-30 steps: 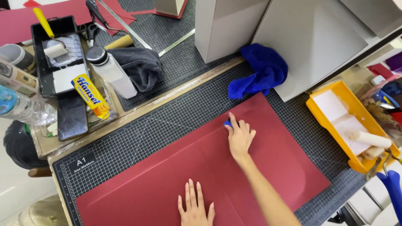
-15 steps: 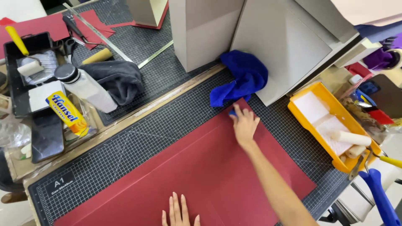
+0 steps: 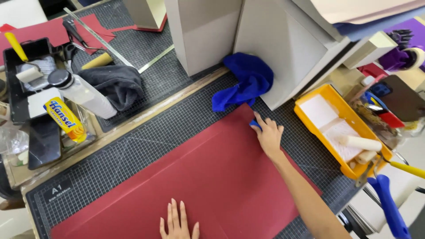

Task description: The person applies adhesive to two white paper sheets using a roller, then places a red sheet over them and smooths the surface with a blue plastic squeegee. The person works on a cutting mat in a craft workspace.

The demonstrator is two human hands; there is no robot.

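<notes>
A large dark red sheet (image 3: 203, 177) lies flat on a black gridded cutting mat (image 3: 133, 155). My right hand (image 3: 268, 135) presses a small blue tool (image 3: 255, 124) onto the sheet near its far right corner. Only a bit of the tool shows under the fingers. My left hand (image 3: 178, 222) rests flat on the sheet at its near edge, fingers spread, holding nothing. A crumpled blue cloth (image 3: 245, 85) lies just beyond the sheet's far corner.
A yellow paint tray (image 3: 332, 104) with a white roller (image 3: 359, 143) sits at the right. A black tray (image 3: 13, 88), glue bottle (image 3: 82, 94), yellow tube (image 3: 64, 119), dark cloth (image 3: 114, 84) and metal ruler (image 3: 99, 40) crowd the left. Grey boxes (image 3: 203, 31) stand behind.
My right hand has slid the blue tool along the red sheet toward its far right corner, close to the blue cloth. The left hand has stayed flat near the front edge.
</notes>
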